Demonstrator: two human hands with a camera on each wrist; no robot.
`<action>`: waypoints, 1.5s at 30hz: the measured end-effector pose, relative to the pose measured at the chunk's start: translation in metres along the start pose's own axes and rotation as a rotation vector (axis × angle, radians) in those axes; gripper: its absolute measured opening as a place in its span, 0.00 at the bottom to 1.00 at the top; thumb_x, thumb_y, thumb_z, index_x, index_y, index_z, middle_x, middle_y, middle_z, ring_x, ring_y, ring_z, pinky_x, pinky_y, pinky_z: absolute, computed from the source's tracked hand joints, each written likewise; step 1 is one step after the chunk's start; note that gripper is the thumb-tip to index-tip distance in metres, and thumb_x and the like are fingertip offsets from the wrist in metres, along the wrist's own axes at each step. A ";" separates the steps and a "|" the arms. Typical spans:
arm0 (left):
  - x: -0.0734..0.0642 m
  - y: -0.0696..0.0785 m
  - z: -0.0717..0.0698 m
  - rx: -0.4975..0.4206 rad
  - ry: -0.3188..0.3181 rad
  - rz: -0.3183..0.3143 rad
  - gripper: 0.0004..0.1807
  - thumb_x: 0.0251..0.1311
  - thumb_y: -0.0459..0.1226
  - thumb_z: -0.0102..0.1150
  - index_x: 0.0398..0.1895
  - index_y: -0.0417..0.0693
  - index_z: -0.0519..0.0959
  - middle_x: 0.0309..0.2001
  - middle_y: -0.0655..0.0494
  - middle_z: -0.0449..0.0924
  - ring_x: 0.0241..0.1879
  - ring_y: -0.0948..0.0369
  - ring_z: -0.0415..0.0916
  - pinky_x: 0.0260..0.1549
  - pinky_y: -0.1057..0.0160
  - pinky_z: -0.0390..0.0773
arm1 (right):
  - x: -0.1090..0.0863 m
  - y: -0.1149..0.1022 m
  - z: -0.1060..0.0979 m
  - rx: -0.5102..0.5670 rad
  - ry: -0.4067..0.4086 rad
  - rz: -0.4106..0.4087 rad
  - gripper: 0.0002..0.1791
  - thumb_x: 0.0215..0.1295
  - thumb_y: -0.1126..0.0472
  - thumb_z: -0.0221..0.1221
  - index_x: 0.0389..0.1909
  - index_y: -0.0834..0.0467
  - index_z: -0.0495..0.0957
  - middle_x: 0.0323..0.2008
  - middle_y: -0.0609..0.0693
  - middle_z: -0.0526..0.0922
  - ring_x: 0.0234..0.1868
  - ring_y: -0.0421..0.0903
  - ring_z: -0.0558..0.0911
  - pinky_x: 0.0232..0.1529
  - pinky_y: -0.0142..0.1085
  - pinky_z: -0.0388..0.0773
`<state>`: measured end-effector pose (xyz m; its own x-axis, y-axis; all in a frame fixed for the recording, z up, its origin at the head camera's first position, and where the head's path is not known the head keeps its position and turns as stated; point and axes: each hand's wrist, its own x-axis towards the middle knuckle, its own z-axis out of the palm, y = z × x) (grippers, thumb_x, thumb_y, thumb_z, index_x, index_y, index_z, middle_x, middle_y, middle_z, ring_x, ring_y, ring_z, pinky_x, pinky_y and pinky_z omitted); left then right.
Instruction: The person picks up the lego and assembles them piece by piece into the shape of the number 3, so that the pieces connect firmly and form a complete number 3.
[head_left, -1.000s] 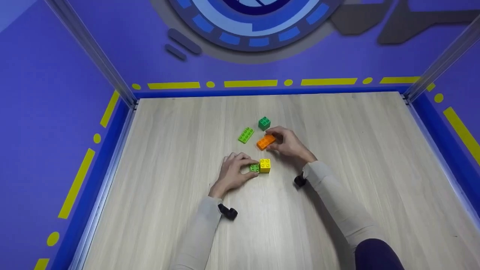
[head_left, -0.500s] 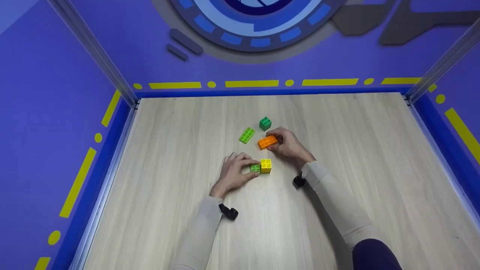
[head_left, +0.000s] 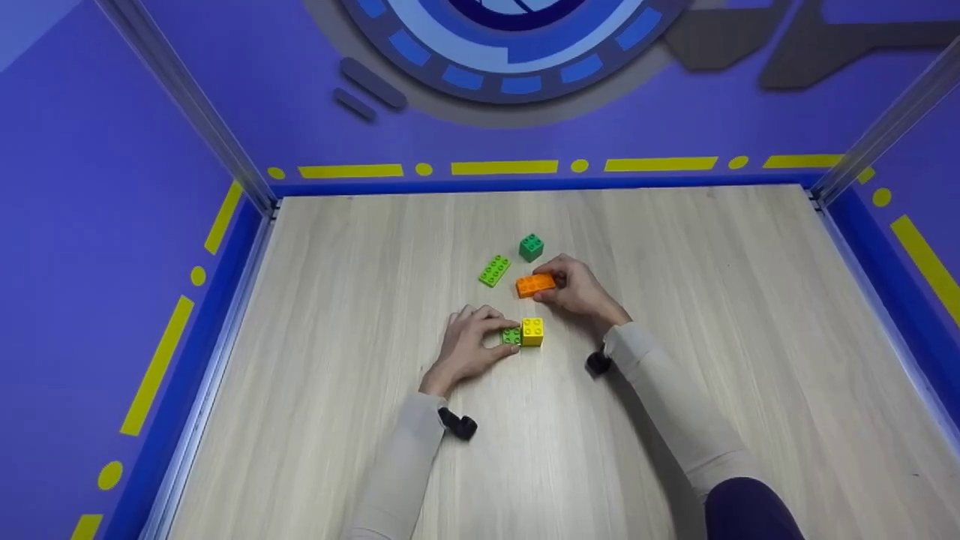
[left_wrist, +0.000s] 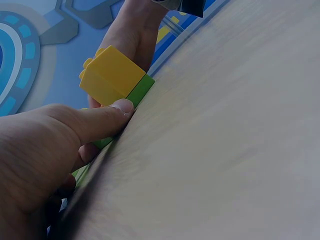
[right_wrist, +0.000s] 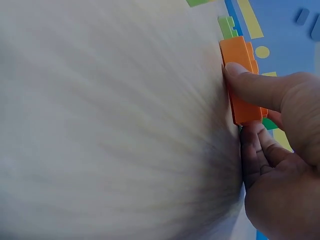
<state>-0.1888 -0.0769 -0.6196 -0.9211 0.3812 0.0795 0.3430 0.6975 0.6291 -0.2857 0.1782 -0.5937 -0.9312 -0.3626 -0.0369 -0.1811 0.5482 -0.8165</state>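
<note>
Head view: the left hand [head_left: 466, 345] pinched a green brick [head_left: 511, 337] topped by a yellow block [head_left: 532, 332]; nearer the far edge of the surface [head_left: 375, 255] were a lime brick [head_left: 494, 271], a dark-green cube [head_left: 531, 248], and an orange brick [head_left: 534, 286] clamped in the right hand [head_left: 577, 286].

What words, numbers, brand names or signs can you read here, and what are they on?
None: I can't read any word, label, brand, number or sign.
The wall shows yellow stripes, dots and other shapes, no letters.
Any marks on the yellow brick, orange brick or green bricks would be too small to read.
</note>
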 end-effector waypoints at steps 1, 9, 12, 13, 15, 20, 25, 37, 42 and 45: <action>0.000 0.000 0.000 0.001 0.001 0.002 0.23 0.64 0.57 0.73 0.60 0.67 0.88 0.56 0.63 0.82 0.55 0.57 0.73 0.59 0.51 0.67 | 0.000 0.000 0.000 -0.002 0.003 0.001 0.23 0.61 0.66 0.77 0.58 0.62 0.87 0.51 0.58 0.82 0.51 0.51 0.78 0.57 0.41 0.74; 0.000 0.000 0.001 0.003 0.010 0.003 0.23 0.64 0.57 0.73 0.60 0.67 0.88 0.56 0.63 0.82 0.54 0.58 0.73 0.60 0.51 0.67 | -0.002 -0.005 -0.001 -0.011 0.030 0.006 0.22 0.61 0.64 0.78 0.56 0.62 0.88 0.50 0.58 0.84 0.48 0.52 0.76 0.52 0.41 0.72; 0.000 0.000 0.002 0.005 0.007 0.000 0.22 0.64 0.57 0.72 0.60 0.68 0.88 0.56 0.63 0.82 0.54 0.58 0.72 0.60 0.51 0.66 | -0.003 -0.007 -0.002 -0.017 0.033 0.011 0.21 0.62 0.64 0.77 0.56 0.62 0.88 0.50 0.58 0.84 0.47 0.52 0.76 0.50 0.40 0.72; 0.000 0.000 0.001 0.004 0.005 -0.002 0.22 0.64 0.57 0.72 0.60 0.68 0.88 0.56 0.63 0.82 0.54 0.58 0.72 0.60 0.51 0.66 | -0.003 -0.008 -0.002 -0.020 0.033 0.013 0.21 0.62 0.64 0.77 0.56 0.62 0.87 0.51 0.58 0.84 0.47 0.52 0.76 0.50 0.40 0.72; 0.000 0.000 0.001 0.004 0.004 -0.004 0.22 0.64 0.58 0.72 0.60 0.69 0.88 0.56 0.64 0.81 0.54 0.58 0.72 0.60 0.51 0.66 | -0.003 -0.009 -0.002 -0.013 0.034 0.024 0.21 0.62 0.64 0.77 0.57 0.61 0.87 0.51 0.58 0.84 0.48 0.52 0.76 0.51 0.40 0.73; 0.000 0.000 0.001 0.005 0.003 -0.007 0.23 0.64 0.58 0.72 0.60 0.68 0.88 0.56 0.64 0.81 0.53 0.59 0.72 0.59 0.51 0.66 | -0.004 -0.011 -0.002 0.004 0.041 0.036 0.22 0.63 0.64 0.76 0.58 0.60 0.87 0.52 0.57 0.85 0.49 0.51 0.77 0.53 0.41 0.73; 0.000 0.000 0.001 0.002 -0.004 -0.011 0.23 0.64 0.58 0.72 0.60 0.68 0.88 0.56 0.64 0.81 0.53 0.59 0.71 0.59 0.52 0.66 | -0.006 -0.011 -0.003 0.010 0.051 0.050 0.22 0.62 0.64 0.77 0.57 0.59 0.88 0.51 0.56 0.85 0.48 0.51 0.76 0.51 0.41 0.73; -0.001 -0.001 0.001 0.001 0.011 0.005 0.23 0.64 0.58 0.72 0.60 0.68 0.88 0.55 0.63 0.82 0.53 0.58 0.72 0.59 0.51 0.66 | -0.010 -0.015 -0.007 0.034 0.085 0.020 0.22 0.61 0.64 0.77 0.57 0.58 0.88 0.50 0.55 0.86 0.49 0.51 0.79 0.54 0.42 0.77; -0.001 0.000 0.000 -0.004 0.006 -0.003 0.22 0.64 0.58 0.72 0.60 0.68 0.88 0.55 0.64 0.82 0.53 0.58 0.72 0.58 0.51 0.66 | -0.012 -0.019 -0.009 0.041 0.090 -0.008 0.22 0.62 0.64 0.77 0.57 0.59 0.88 0.53 0.56 0.86 0.52 0.53 0.81 0.59 0.48 0.79; -0.001 0.001 0.000 -0.001 0.002 -0.006 0.22 0.65 0.58 0.72 0.60 0.67 0.88 0.55 0.64 0.82 0.53 0.58 0.72 0.58 0.51 0.66 | -0.015 -0.021 -0.010 0.052 0.103 -0.014 0.22 0.62 0.64 0.77 0.58 0.59 0.87 0.53 0.55 0.86 0.53 0.53 0.81 0.60 0.50 0.79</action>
<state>-0.1873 -0.0767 -0.6195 -0.9236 0.3755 0.0776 0.3373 0.6993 0.6303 -0.2714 0.1796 -0.5700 -0.9566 -0.2895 0.0321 -0.1804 0.5023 -0.8456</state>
